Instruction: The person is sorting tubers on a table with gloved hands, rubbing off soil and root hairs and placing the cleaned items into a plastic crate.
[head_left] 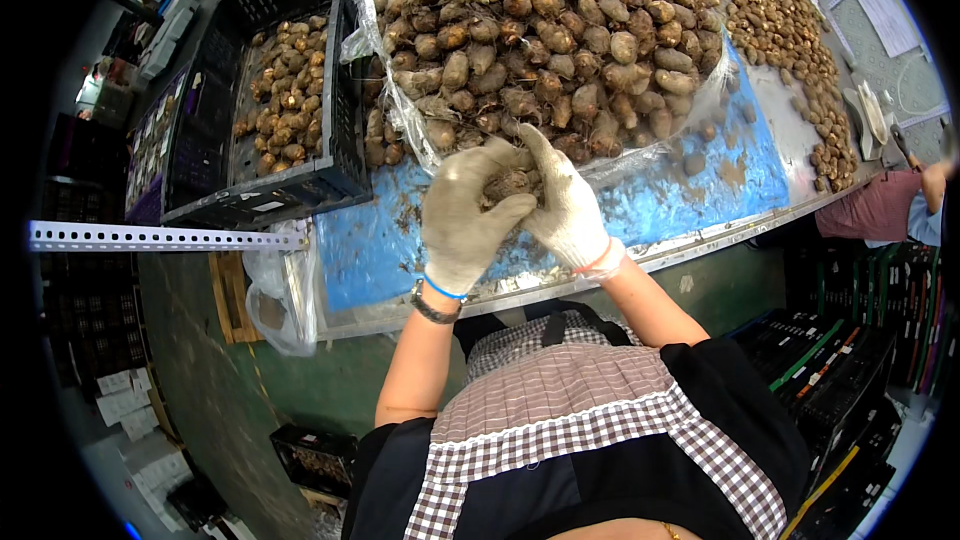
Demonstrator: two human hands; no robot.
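Left of the fingers stands a black plastic crate with slotted walls [320, 183], holding brown, pale-tipped tubers [290, 90]. Below the fingers, a wrinkled blue plastic sheet [350, 260] covers the tabletop. The left hand, in an off-white knit glove [465, 205], curves its fingers round a dark brown, rough-skinned tuber [510, 187], thumb along the near side. The tuber sits between both hands' fingers. Just beyond the fingertips rises a large heap of hairy brown tubers [560, 40] on clear plastic film. The right hand, gloved alike [570, 210], closes against the tuber's right side; whether its hidden fingers pinch, one cannot tell. Well right of the fingers lie smaller brown tubers [780, 30].
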